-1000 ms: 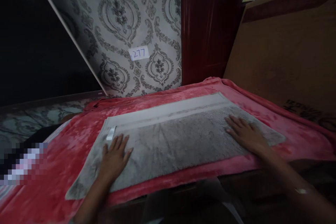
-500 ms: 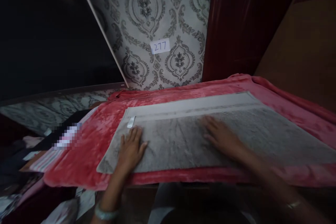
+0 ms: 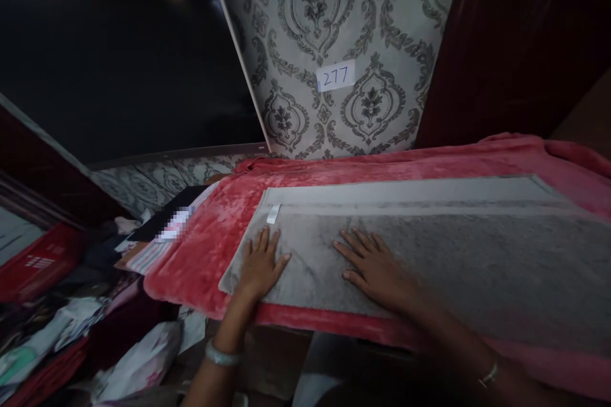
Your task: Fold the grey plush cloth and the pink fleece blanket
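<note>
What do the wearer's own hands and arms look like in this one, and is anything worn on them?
No gloves or sleeves show. Above the left hand sits a thick, rounded, pale bangle. Above the right hand is a thinner, shiny, pale band, too blurred to tell whether bracelet or watch.

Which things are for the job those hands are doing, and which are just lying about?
Seems part of the job:
- gray cloth, under the left hand and right hand
- red blanket, beneath the cloth

Just around:
- dark screen
- "277" paper
- white bundle with pink marks
</note>
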The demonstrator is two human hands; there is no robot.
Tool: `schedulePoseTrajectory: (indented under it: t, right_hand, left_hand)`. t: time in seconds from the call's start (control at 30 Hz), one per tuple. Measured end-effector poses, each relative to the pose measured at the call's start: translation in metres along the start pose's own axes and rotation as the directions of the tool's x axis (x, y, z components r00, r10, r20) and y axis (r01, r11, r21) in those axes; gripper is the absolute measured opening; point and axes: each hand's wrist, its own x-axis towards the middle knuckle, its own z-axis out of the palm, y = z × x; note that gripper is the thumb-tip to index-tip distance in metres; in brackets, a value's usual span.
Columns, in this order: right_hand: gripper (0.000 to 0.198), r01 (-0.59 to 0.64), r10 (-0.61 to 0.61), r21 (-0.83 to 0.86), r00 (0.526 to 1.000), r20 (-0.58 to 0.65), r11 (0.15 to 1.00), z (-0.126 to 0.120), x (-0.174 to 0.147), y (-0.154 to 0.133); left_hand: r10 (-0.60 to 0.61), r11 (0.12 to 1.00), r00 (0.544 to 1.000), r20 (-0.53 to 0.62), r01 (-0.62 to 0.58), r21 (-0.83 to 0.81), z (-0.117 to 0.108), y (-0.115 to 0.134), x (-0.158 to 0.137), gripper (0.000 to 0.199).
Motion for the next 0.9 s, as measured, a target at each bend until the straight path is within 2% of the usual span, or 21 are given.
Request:
schedulePoseTrajectory:
  t: [0.13, 0.23, 0.3, 0.37, 0.43, 0.53, 0.6, 0.77, 0.9]
  right_hand:
    - [0.063, -0.009, 0.009, 0.026, 1.000, 0.001, 1.000, -0.004, 0.003, -0.005]
    - [0.062, -0.024, 0.024, 0.053, 1.000, -0.008, 0.998, -0.010, 0.004, -0.013]
    - [0.064, -0.023, 0.023, 0.079, 1.000, -0.004, 0.997, -0.018, 0.005, -0.016]
    - [0.068, -0.022, 0.021, 0.113, 1.000, 0.008, 0.993, -0.028, 0.006, -0.014]
    - [0.072, -0.043, 0.042, 0.128, 0.999, 0.009, 0.991, -0.039, 0.002, -0.006]
    - [0.071, -0.112, 0.112, 0.077, 0.994, 0.006, 0.991, -0.054, -0.014, 0.024]
    - [0.069, -0.156, 0.156, 0.024, 0.988, 0.012, 0.987, -0.060, -0.033, 0.053]
    - [0.063, -0.278, 0.276, -0.103, 0.961, -0.026, 0.955, -0.074, -0.081, 0.140]
    - [0.063, -0.408, 0.400, -0.167, 0.913, -0.083, 0.897, -0.087, -0.113, 0.203]
  left_hand:
    - [-0.153, 0.988, 0.988, -0.007, 0.153, 0.007, -0.003, -0.031, -0.008, 0.068]
    - [-0.235, 0.971, 0.967, -0.102, 0.239, 0.027, -0.009, -0.030, -0.003, 0.064]
    - [-0.136, 0.990, 0.973, -0.189, 0.139, 0.005, -0.011, -0.009, 0.007, 0.062]
    - [0.047, 0.997, 0.971, -0.235, -0.060, -0.047, -0.011, 0.025, 0.017, 0.064]
    - [0.234, 0.960, 0.942, -0.240, -0.263, -0.095, -0.007, 0.067, 0.022, 0.068]
    - [0.427, 0.880, 0.876, -0.224, -0.459, -0.120, 0.007, 0.117, 0.019, 0.071]
    - [0.489, 0.848, 0.846, -0.212, -0.518, -0.113, 0.017, 0.132, 0.016, 0.068]
    - [0.515, 0.833, 0.831, -0.212, -0.543, -0.104, 0.029, 0.129, 0.016, 0.064]
    - [0.517, 0.837, 0.832, -0.202, -0.540, -0.084, 0.028, 0.126, 0.016, 0.064]
